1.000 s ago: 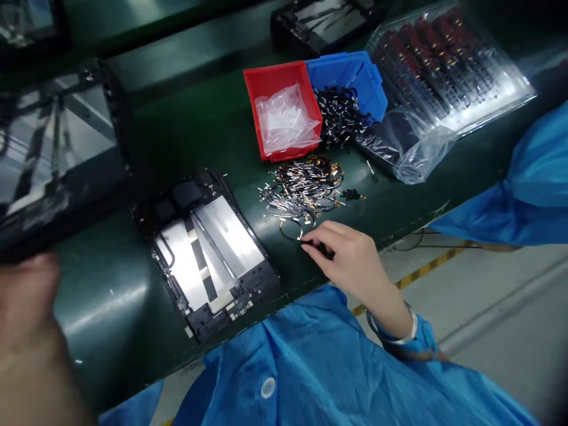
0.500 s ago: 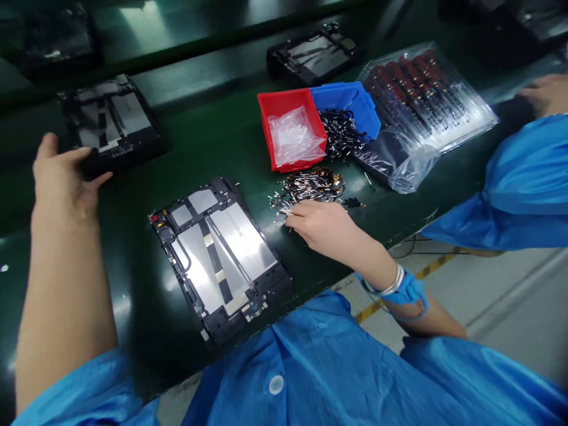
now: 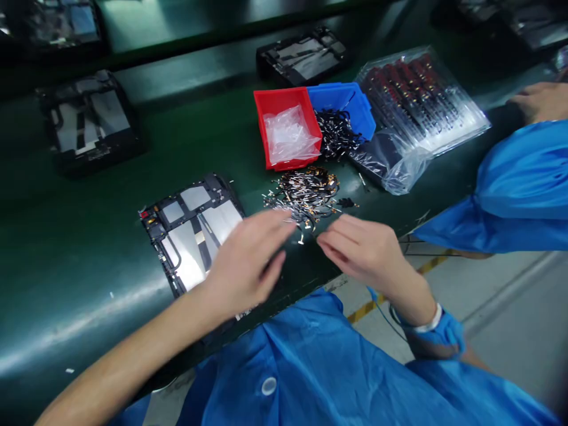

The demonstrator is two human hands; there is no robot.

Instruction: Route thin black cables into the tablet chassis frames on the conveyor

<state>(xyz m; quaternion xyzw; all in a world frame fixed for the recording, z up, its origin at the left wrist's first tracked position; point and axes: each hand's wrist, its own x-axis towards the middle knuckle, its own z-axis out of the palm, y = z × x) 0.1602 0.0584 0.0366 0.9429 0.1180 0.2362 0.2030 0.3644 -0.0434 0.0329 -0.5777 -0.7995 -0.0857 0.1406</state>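
My left hand (image 3: 251, 260) hovers over the right part of an opened tablet-like device (image 3: 181, 225), fingers apart and nothing seen in it. Its silver plates and black frame face up. To the right, my right hand (image 3: 355, 245) is closed in a pinch near the table's front edge; whatever it holds is hidden or too small to name. Just above and between the hands lies a loose pile of small cable parts (image 3: 306, 192), black with silver and gold ends.
Behind the pile stand a red bin (image 3: 261, 127) with clear plastic bags and a blue bin (image 3: 366, 115) with black cables. Clear trays (image 3: 461, 112) lie to the right. More devices (image 3: 104, 112) sit farther back. A co-worker's hand (image 3: 539, 100) rests at far right.
My left hand has moved from the back left device to above the near one. My right hand has drawn back from the pile, toward the right and the table's edge.
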